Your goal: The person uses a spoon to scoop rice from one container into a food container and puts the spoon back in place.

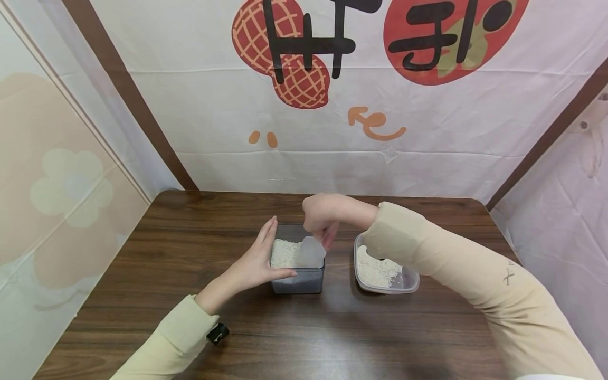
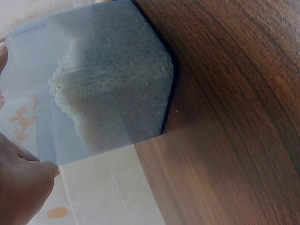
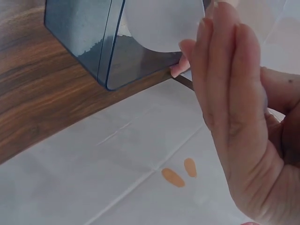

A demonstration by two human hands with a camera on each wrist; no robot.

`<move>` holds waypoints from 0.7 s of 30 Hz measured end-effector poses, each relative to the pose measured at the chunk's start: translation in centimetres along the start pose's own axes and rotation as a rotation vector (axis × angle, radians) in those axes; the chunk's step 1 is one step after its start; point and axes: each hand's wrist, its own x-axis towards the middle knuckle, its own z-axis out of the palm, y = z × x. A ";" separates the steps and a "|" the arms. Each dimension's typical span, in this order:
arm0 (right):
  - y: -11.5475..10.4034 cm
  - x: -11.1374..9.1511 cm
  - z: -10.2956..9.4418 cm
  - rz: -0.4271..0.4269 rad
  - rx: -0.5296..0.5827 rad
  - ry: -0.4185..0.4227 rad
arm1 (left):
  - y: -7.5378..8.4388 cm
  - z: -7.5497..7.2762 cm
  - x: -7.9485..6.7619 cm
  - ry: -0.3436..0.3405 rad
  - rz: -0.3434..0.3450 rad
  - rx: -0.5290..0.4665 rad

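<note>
A bluish see-through plastic container (image 1: 298, 285) stands on the table with white rice (image 1: 285, 253) inside. My left hand (image 1: 256, 266) holds it at the left, thumb along the near rim and fingers towards the far side. The left wrist view shows the rice (image 2: 122, 79) heaped unevenly behind the clear wall. Over the container's right part my right hand (image 1: 323, 216) grips a frosted white scoop (image 1: 311, 253), tilted with its edge down at the rice. In the right wrist view the fingers (image 3: 229, 79) hide the scoop's handle.
A clear plastic tub (image 1: 380, 290) with more rice (image 1: 377, 270) stands to the right, partly under my right sleeve (image 1: 399, 232). The brown wooden table (image 1: 266, 338) ends at a printed white cloth (image 1: 294, 174) behind it.
</note>
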 end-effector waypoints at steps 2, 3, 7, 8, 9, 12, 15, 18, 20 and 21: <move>-0.1 0.4 0.3 -0.008 -0.026 0.007 | 0.0 0.1 0.0 0.001 0.003 -0.003; -0.2 0.5 0.4 -0.013 -0.040 0.011 | 0.0 0.1 0.0 0.002 0.004 -0.005; -0.1 1.2 1.0 -0.047 -0.083 0.019 | -0.1 0.2 0.0 0.005 0.011 -0.005; 0.0 1.3 1.2 -0.051 -0.079 0.019 | -0.1 0.2 0.0 0.007 0.012 -0.006; 0.1 1.4 1.3 -0.055 -0.082 0.017 | -0.1 0.2 0.0 0.008 0.011 -0.007; 0.3 1.7 1.8 -0.044 -0.063 0.017 | -0.1 0.2 -0.1 0.009 0.011 -0.008; 0.4 1.9 2.3 -0.007 -0.008 0.019 | -0.1 0.2 -0.1 0.008 0.009 -0.008; 0.5 2.2 2.7 0.018 0.049 0.024 | -0.1 0.1 -0.1 0.008 0.007 0.000; 0.7 2.9 3.0 0.018 0.046 0.020 | -0.1 0.2 -0.1 0.009 0.006 0.005; 0.9 3.0 3.3 0.015 0.044 0.025 | -0.1 0.2 -0.1 0.008 0.005 0.007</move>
